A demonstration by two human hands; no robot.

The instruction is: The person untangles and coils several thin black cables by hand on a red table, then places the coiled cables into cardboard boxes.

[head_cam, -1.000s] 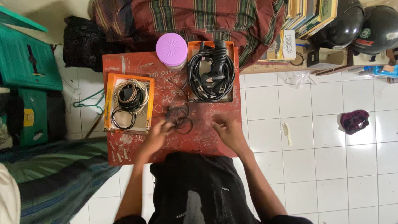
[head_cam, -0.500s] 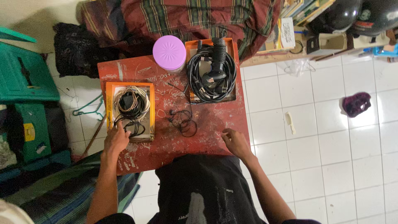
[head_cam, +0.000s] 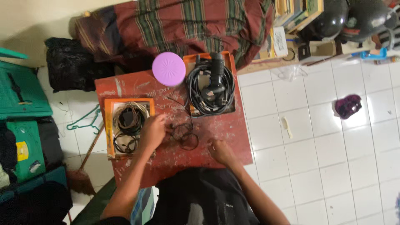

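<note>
Cable (head_cam: 183,135) thin, black, loosely looped – left hand (head_cam: 152,131) fingers pinching it; right hand (head_cam: 221,152) fingers spread flat

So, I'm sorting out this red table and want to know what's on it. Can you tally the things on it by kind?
Orange trays: 2 (left tray, right tray)
Purple round lid: 1
Loose thin black cable: 1, by the left hand
Hands resting on the table: 2 (right hand)
Total: 6
</note>
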